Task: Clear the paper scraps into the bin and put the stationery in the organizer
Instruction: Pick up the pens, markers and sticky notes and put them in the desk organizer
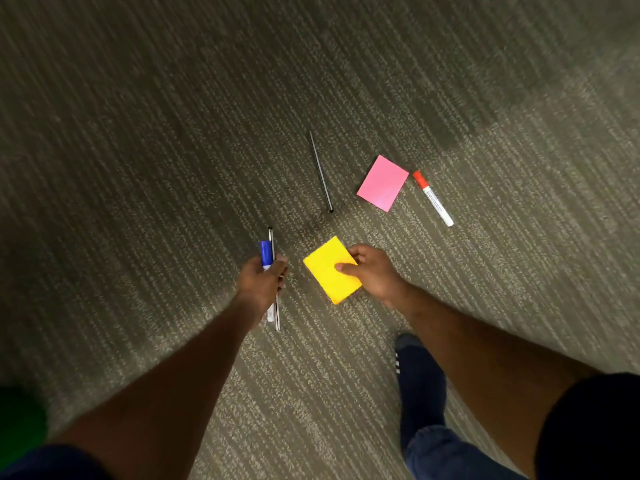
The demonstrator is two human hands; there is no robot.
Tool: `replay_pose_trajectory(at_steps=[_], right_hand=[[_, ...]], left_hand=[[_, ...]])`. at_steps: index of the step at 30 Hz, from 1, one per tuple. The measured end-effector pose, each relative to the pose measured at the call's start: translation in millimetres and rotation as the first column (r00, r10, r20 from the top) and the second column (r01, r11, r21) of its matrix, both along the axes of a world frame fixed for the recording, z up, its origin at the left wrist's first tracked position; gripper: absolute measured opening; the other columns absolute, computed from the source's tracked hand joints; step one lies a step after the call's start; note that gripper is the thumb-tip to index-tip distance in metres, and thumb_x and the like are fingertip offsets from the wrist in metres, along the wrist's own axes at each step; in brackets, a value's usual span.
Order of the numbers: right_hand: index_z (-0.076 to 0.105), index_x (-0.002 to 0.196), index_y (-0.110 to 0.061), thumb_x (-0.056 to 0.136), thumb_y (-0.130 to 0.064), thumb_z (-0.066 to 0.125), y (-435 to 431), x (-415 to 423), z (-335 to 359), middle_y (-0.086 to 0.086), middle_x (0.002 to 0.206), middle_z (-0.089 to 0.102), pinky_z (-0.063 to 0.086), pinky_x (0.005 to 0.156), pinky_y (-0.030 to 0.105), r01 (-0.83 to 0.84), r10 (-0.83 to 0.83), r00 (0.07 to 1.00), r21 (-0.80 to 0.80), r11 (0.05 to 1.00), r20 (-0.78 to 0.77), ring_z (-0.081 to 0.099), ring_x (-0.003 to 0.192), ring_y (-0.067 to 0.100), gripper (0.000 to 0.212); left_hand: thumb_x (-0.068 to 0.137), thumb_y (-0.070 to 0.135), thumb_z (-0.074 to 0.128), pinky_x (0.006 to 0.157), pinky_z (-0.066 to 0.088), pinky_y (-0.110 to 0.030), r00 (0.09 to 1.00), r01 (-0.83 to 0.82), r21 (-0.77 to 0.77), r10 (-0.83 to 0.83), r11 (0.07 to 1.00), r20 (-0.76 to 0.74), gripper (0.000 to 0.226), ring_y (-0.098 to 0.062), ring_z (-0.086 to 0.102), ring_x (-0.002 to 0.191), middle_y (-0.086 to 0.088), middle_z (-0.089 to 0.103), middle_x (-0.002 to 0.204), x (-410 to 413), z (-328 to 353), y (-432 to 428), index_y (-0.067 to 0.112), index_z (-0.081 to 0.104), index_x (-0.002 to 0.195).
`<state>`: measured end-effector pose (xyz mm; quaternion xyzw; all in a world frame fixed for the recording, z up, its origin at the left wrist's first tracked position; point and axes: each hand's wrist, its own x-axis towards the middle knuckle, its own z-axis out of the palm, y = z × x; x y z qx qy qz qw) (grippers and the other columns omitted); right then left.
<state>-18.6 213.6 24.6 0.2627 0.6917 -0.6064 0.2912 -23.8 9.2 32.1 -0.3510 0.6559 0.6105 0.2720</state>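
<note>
Gathering is in hand on the carpet (173, 133): the left hand (261, 280) has its fingers (281, 268) curled round a blue-capped marker (266, 252) and a thin pen (272, 237), both pointing away from the person. The right hand (374, 271) pinches a yellow note pad (329, 268) by its near-right edge, thumb on top, though whether it is off the floor is hard to tell. Beyond lie a dark pen (321, 171), a pink pad (382, 183) and a red-capped marker (433, 198), the pen and marker running far-left to near-right, red cap farthest. Collecting these likely calls for a spare grip; neither bin nor organizer is in view.
</note>
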Motion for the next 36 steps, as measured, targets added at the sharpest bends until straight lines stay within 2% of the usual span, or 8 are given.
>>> replay_pose_trajectory(at_steps=[5,11,14,16,19,21,27,36], right_hand=[[0.062,0.090,-0.015,0.086,-0.003,0.066,-10.5,-6.7,22.7,0.000,0.086,0.069,0.048,0.051,0.014,0.174,-0.163,0.984,-0.195,0.965,0.072,0.064,0.068,0.007,0.013],[0.065,0.086,-0.016,0.085,-0.012,0.069,-20.8,-17.9,22.6,0.001,0.084,0.070,0.050,0.058,0.021,0.145,-0.133,0.989,-0.217,0.965,0.067,0.064,0.070,0.012,0.006],[0.063,0.073,-0.014,0.090,-0.028,0.064,-21.7,-39.4,11.1,0.003,0.069,0.065,0.046,0.056,0.026,0.178,-0.176,0.984,-0.073,0.981,0.032,0.057,0.057,0.014,0.022],[0.062,0.070,-0.012,0.091,-0.025,0.063,-20.5,-61.2,1.6,0.006,0.065,0.063,0.045,0.056,0.028,0.183,-0.178,0.982,0.085,0.979,-0.063,0.055,0.053,0.014,0.025],[0.068,0.079,-0.009,0.084,-0.017,0.063,-17.8,-104.5,-10.0,0.010,0.076,0.070,0.039,0.053,0.014,0.052,0.044,0.978,0.444,0.895,-0.202,0.057,0.065,0.018,0.011],[0.069,0.082,-0.013,0.082,-0.015,0.058,-20.3,-137.6,-13.7,0.009,0.086,0.072,0.040,0.057,0.017,-0.017,0.166,0.962,0.561,0.828,-0.216,0.062,0.075,0.021,0.011],[0.070,0.094,-0.008,0.078,-0.023,0.055,-31.1,-197.0,-24.5,0.017,0.103,0.071,0.056,0.082,0.039,-0.182,0.290,0.957,0.722,0.667,-0.027,0.066,0.099,0.032,0.027],[0.070,0.089,-0.006,0.078,-0.017,0.058,-26.3,-187.8,-26.1,0.017,0.098,0.071,0.052,0.071,0.032,-0.226,0.321,0.947,0.722,0.654,0.006,0.068,0.094,0.030,0.020]], left_hand=[[0.087,0.029,0.069,0.050,0.035,-0.026,0.996,0.057,-0.020,-0.058,0.998,-0.062,0.024,-0.012,0.039,0.047,-0.002,0.044,0.057,-7.9,12.4,14.1,0.012,0.055,0.079],[0.085,0.019,0.072,0.045,0.033,-0.022,0.992,0.083,-0.023,-0.085,0.996,-0.091,0.025,-0.011,0.038,0.043,-0.003,0.041,0.055,-24.5,15.6,21.1,0.014,0.051,0.072],[0.084,0.019,0.073,0.045,0.033,-0.021,0.994,0.039,-0.022,-0.041,0.999,-0.097,0.027,-0.013,0.039,0.047,-0.003,0.042,0.056,-36.0,7.2,14.8,0.015,0.051,0.070],[0.083,0.022,0.074,0.046,0.034,-0.023,0.994,0.018,-0.055,-0.024,0.998,-0.106,0.029,-0.015,0.039,0.046,-0.005,0.043,0.056,-41.6,-0.8,8.4,0.015,0.050,0.070],[0.082,0.024,0.075,0.056,0.034,-0.034,0.992,0.016,-0.106,-0.029,0.994,-0.124,0.036,-0.020,0.038,0.050,-0.009,0.041,0.059,-49.0,-13.0,-1.7,0.018,0.045,0.063],[0.082,0.025,0.075,0.058,0.034,-0.037,0.992,0.010,-0.137,-0.027,0.991,-0.126,0.040,-0.021,0.037,0.050,-0.010,0.041,0.059,-52.4,-21.5,-7.4,0.019,0.042,0.060],[0.081,0.027,0.076,0.055,0.034,-0.034,0.987,0.030,-0.202,-0.061,0.979,-0.151,0.043,-0.020,0.037,0.050,-0.008,0.040,0.057,-69.0,-38.5,-16.4,0.017,0.041,0.059],[0.083,0.025,0.074,0.060,0.036,-0.037,0.987,0.063,-0.210,-0.092,0.976,-0.134,0.040,-0.021,0.039,0.049,-0.007,0.043,0.055,-94.0,-34.8,-18.9,0.017,0.042,0.060]])
